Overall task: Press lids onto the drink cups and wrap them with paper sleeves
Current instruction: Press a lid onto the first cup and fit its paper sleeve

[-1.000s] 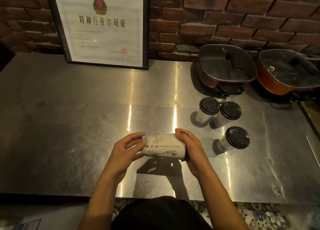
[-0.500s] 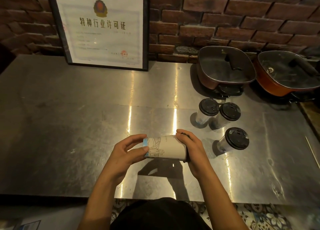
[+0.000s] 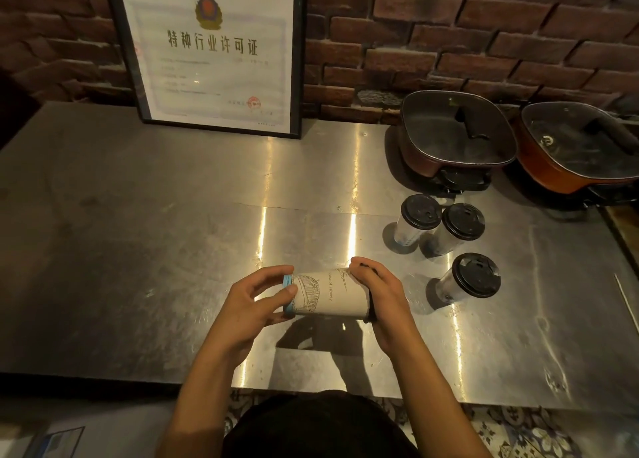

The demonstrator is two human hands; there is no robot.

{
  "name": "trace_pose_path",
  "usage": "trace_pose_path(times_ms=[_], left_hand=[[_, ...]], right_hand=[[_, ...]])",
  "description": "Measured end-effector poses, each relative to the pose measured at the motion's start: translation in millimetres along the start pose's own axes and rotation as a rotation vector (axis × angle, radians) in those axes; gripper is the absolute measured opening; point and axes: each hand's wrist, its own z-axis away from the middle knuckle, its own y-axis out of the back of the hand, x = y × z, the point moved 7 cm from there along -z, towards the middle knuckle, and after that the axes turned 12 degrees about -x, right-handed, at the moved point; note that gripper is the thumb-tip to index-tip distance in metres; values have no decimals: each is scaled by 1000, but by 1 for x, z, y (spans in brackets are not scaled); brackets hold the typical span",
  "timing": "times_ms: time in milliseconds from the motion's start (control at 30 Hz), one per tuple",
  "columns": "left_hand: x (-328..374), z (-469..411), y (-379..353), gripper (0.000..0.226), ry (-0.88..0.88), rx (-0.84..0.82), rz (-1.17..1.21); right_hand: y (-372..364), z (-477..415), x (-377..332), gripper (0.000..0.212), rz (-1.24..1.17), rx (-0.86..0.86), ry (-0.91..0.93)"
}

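I hold a drink cup on its side above the steel counter, wrapped in a white printed paper sleeve (image 3: 328,295). The cup's blue base points left, where my left hand (image 3: 256,305) grips it with thumb and fingers. My right hand (image 3: 380,291) covers the lid end, so the lid is mostly hidden. To the right stand three clear cups with black lids and no sleeves: two close together (image 3: 420,212) (image 3: 463,221), and a third (image 3: 477,274) nearer to me.
A framed certificate (image 3: 214,53) leans on the brick wall at the back. Two lidded electric pots (image 3: 456,132) (image 3: 581,146) sit at the back right. A thin stick (image 3: 626,302) lies near the counter's right edge. The steel counter (image 3: 138,250) stretches left.
The cup has been rolled in my hands, so a different part of the sleeve's print faces up. Both hands stay on its ends in the same spot.
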Motion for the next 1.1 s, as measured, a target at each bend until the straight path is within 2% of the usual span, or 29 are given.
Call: trace_pose_path(times_ms=[100,267,400,533,700,833,967,1100], left_hand=[[0,3,0,35,-30,-29,16],[0,2,-1,30,12,31,17],[2,2,0,38,-54,-4,50],[3,-2,-1,31,-8,54,55],[7,-2,-3,39,-71,-12,63],[4,-7,-4,32,19,49,87],[9,-6,-7,35,-37,3,99],[11,-9,-7,33,5,19,74]], right_hand=[[0,-1,1,22,-3,-1,1],[-1,-3,0,22,-10,8,10],[0,-4,-2,23,-34,15,15],[-1,-5,-2,25,-62,13,16],[4,-6,-2,23,-64,27,18],[6,-8,-1,22,-103,47,20],[9,-11,-4,32,-88,57,37],[8,-13,-3,19,-93,67,32]])
